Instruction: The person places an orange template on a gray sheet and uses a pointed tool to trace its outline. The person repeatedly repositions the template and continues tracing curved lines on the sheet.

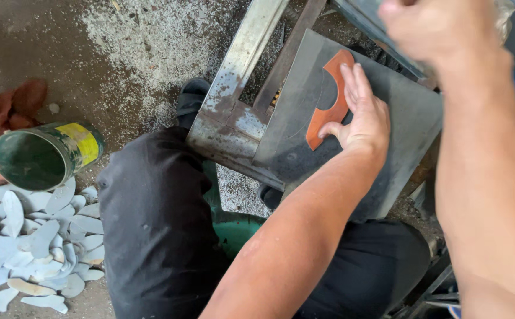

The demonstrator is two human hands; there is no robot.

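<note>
Head view: looking straight down past black-trousered knees (151, 224) to a dusty concrete floor (92, 47).
Left hand (361, 115): flat, fingers together and extended, pressing an orange curved template (328, 112) onto a dark grey sheet (399, 124); nothing gripped.
Right hand (434, 26): raised at the top edge, blurred, closed into a fist; contents impossible to tell.
Template position: under the left fingertips, upper middle of the sheet, crescent-like, long axis running from upper right to lower left.
Sheet position: tilted across a rusty metal frame (240, 88), lower corner toward the lap.
Key relation: template lies directly beneath the left hand, touching; right hand above and to the right of it, apart, so left clearly nearer.
Nearby: green tin can (45, 156) lying on its side at the left, open mouth toward the camera.
Below the can: heap of pale curved cut pieces (39, 242) on the floor.
Far left: reddish cloth (9, 109) by the can.
</note>
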